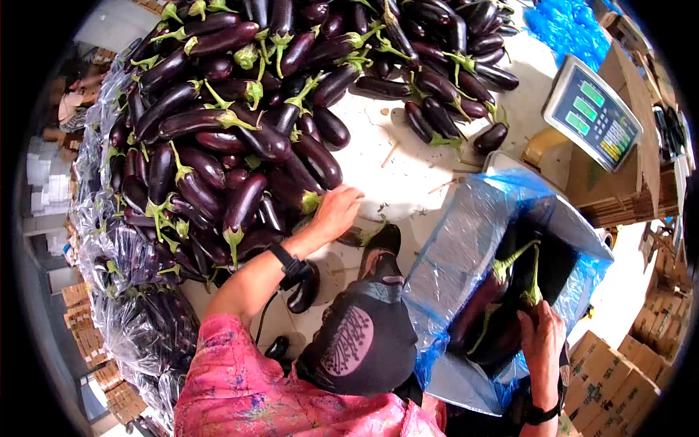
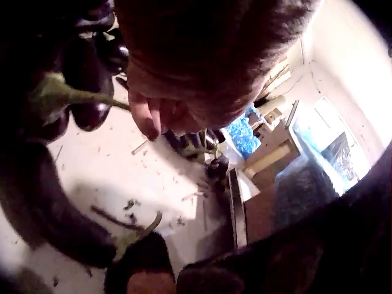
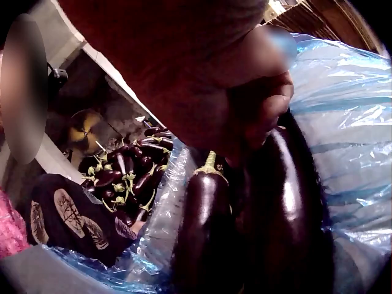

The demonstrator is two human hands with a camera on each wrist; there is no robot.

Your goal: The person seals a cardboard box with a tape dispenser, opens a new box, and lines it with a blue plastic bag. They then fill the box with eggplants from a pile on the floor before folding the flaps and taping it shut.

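A room with stacked cartons [image 1: 611, 379]; its sunlit, pale floor [image 1: 371, 160] bears a large eggplant heap [image 1: 266, 142]. Packing into a blue-lined box [image 1: 462, 226] seems under way. The left hand [image 1: 336, 216] is at the heap's edge, fingers loosely bent, apparently empty. The right hand [image 1: 544, 339] has its fingers curled round an eggplant [image 3: 288, 184] inside the box; settling it calls for gentle placing.

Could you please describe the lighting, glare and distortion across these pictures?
Head view: fisheye curvature, bright sunlight on the floor; left wrist: the left hand in dark shadow, upper right washed out; right wrist: glare on the eggplant and blue liner, upper left blurred in an oval.
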